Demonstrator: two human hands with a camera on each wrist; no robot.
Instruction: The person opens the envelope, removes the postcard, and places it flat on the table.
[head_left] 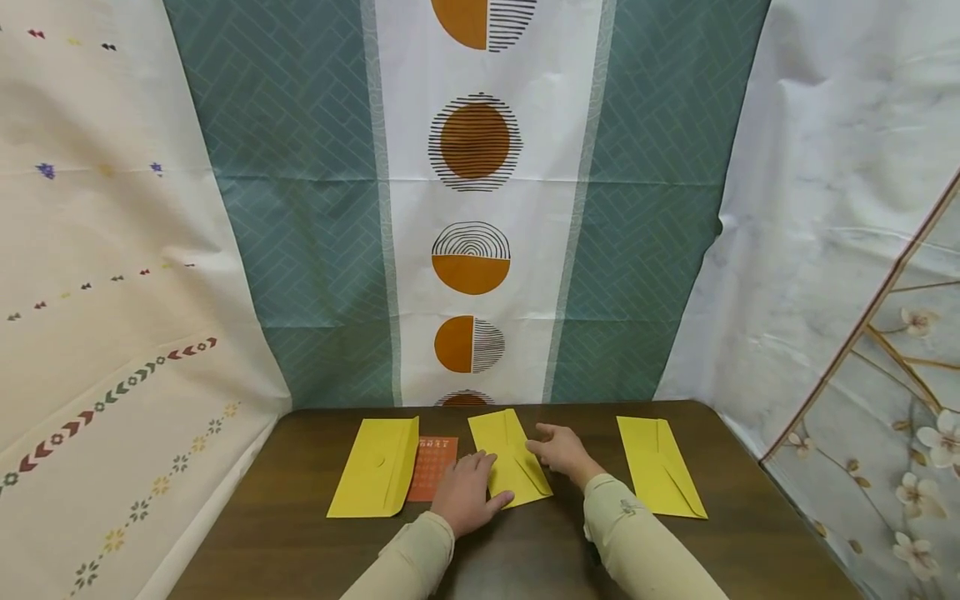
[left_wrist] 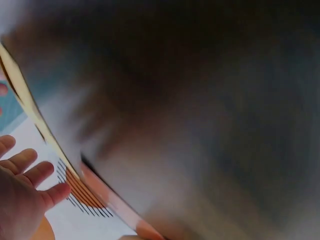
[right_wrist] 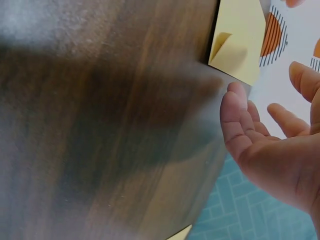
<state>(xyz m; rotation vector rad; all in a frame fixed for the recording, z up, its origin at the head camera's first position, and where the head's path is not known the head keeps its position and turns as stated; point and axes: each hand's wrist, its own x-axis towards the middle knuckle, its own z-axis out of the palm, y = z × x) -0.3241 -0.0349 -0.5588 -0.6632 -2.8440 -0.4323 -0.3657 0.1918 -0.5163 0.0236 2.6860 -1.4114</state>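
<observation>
A yellow envelope (head_left: 517,467) lies slightly slanted in the middle of the dark table, its flap side up. Over its left edge my left hand (head_left: 463,493) is spread, with thumb and fingers apart. In the left wrist view that hand (left_wrist: 22,197) shows at the lower left with nothing between its fingers. My right hand (head_left: 562,452) is close to the envelope's right edge, fingers loosely bent. The right wrist view shows this hand (right_wrist: 275,155) holding nothing, near a yellow envelope (right_wrist: 237,45). A red printed sheet (head_left: 433,467) lies left of my left hand.
Another yellow envelope (head_left: 372,467) lies at the left, overlapping the red sheet's edge. A third yellow envelope (head_left: 660,471) lies at the right, beyond my right arm. Patterned cloths hang behind the wooden table (head_left: 262,508) and along both sides.
</observation>
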